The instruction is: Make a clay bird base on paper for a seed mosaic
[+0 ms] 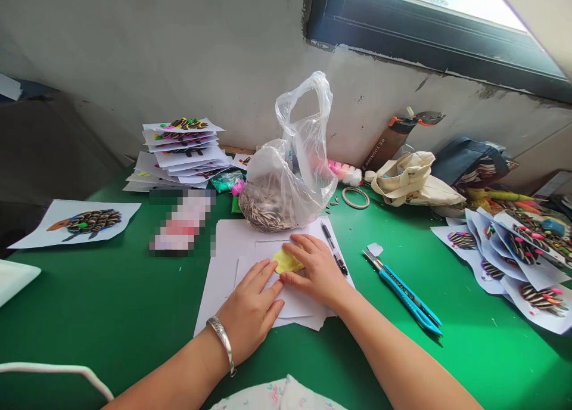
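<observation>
A flattened yellow piece of what looks like modelling clay (286, 260) lies on white paper sheets (214, 303) stacked in front of me. My left hand (252, 308), with a silver bracelet at its wrist, rests flat on the paper. Its fingertips touch the left edge of the yellow piece. From the right, my right hand (319, 274) covers part of the piece, its fingers spread out and pressing on its upper and lower edges. To the right of that hand a black pen (333, 246) lies on the sheets.
A plastic bag of sunflower seeds (272, 201) stands behind the paper. At right are a blue box cutter (402, 294) and seed-covered pictures (491, 261). More pictures are piled back left (187, 154); a seed-fish picture (80, 224) lies left. A tape ring (356, 198) sits near a cloth bag (411, 177).
</observation>
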A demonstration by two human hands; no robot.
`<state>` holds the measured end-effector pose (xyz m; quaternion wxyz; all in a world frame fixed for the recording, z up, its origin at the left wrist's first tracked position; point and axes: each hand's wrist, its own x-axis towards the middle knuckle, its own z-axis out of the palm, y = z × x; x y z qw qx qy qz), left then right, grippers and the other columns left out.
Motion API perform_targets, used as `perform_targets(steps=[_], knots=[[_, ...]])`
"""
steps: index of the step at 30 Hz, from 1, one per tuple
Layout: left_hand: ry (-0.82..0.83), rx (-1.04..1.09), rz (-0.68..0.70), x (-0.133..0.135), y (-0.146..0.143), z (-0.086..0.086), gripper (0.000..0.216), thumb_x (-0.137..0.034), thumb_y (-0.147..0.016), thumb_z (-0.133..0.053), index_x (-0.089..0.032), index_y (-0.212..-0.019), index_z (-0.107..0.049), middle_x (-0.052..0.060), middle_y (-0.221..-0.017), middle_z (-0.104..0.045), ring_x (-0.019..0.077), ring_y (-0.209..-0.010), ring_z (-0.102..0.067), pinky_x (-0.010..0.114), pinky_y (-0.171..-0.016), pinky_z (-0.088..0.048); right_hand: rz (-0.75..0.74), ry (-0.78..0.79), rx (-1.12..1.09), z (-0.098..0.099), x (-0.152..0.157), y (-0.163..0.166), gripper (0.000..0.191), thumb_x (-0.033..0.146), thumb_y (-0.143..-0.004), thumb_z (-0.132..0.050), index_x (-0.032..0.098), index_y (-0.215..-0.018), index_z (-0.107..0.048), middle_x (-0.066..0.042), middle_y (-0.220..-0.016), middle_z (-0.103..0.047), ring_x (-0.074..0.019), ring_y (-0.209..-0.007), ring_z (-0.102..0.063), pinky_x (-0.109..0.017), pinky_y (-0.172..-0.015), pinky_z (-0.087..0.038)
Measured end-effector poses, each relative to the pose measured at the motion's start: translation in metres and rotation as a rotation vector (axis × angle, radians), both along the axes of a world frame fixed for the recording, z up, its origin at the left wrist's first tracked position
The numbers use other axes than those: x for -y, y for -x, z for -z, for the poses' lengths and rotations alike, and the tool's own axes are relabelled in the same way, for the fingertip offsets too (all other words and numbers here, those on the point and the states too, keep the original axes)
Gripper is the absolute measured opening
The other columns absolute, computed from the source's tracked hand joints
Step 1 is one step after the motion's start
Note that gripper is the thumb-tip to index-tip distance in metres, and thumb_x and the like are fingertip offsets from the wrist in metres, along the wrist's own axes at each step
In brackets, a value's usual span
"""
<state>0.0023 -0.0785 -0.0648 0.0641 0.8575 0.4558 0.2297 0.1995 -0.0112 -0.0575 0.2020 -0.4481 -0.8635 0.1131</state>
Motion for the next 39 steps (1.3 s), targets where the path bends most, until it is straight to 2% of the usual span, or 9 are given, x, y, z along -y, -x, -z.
perform_targets(steps=[6, 11, 16, 20, 27, 39], knots=[[-0.015, -0.006, 0.006, 0.000, 0.000, 0.000, 0.032, -0.019, -0.091, -0.050, -0.013, -0.117, -0.066, 0.017, -0.135, -0.055, 0.0316, -0.132, -0.045, 0.049, -0.105, -0.048, 0.049, -0.030, 0.044, -0.002, 0.004, 0.007, 0.044, 0.042, -0.087, -0.059, 0.023, -0.126, -0.057, -0.009, -0.133, -0.055, -0.0287, -0.123, -0.046, -0.047, -0.104, -0.036], [-0.007, 0.012, -0.012, 0.000, 0.000, 0.001, 0.030, -0.020, -0.090, -0.050, -0.014, -0.115, -0.067, 0.017, -0.137, -0.054, 0.0316, -0.132, -0.045, 0.048, -0.104, -0.048, 0.044, -0.041, 0.049, -0.002, 0.003, 0.008, 0.046, 0.048, -0.086, -0.060, 0.024, -0.126, -0.056, -0.009, -0.132, -0.056, -0.0287, -0.122, -0.047, -0.046, -0.102, -0.037], [0.006, 0.036, -0.036, 0.000, 0.000, 0.002, 0.032, -0.021, -0.090, -0.050, -0.017, -0.117, -0.067, 0.016, -0.138, -0.053, 0.0310, -0.131, -0.047, 0.048, -0.104, -0.048, 0.070, -0.046, 0.056, -0.001, 0.003, 0.010, 0.043, 0.044, -0.087, -0.059, 0.023, -0.125, -0.056, -0.008, -0.132, -0.056, -0.0282, -0.121, -0.047, -0.045, -0.103, -0.036], [0.028, 0.044, -0.043, -0.001, 0.000, 0.001, 0.029, -0.022, -0.091, -0.049, -0.016, -0.111, -0.070, 0.016, -0.138, -0.053, 0.0313, -0.131, -0.047, 0.047, -0.105, -0.047, 0.086, -0.047, 0.038, -0.002, 0.004, 0.013, 0.043, 0.046, -0.084, -0.061, 0.024, -0.121, -0.058, -0.009, -0.130, -0.057, -0.0293, -0.120, -0.048, -0.046, -0.101, -0.037], [0.047, 0.036, -0.045, -0.001, 0.001, -0.001, 0.031, -0.023, -0.091, -0.049, -0.015, -0.112, -0.070, 0.018, -0.139, -0.052, 0.0314, -0.131, -0.047, 0.047, -0.105, -0.047, 0.103, -0.061, 0.049, -0.004, 0.004, 0.016, 0.037, 0.042, -0.086, -0.059, 0.024, -0.119, -0.059, -0.009, -0.127, -0.059, -0.0292, -0.118, -0.050, -0.045, -0.098, -0.039], [0.063, 0.065, -0.064, -0.001, -0.001, -0.005, 0.029, -0.024, -0.091, -0.048, -0.016, -0.105, -0.072, 0.017, -0.137, -0.054, 0.0303, -0.129, -0.049, 0.045, -0.106, -0.047, 0.160, -0.062, 0.021, -0.002, 0.004, 0.022, 0.048, 0.046, -0.083, -0.061, 0.022, -0.124, -0.053, -0.010, -0.123, -0.061, -0.0288, -0.115, -0.051, -0.044, -0.096, -0.039]])
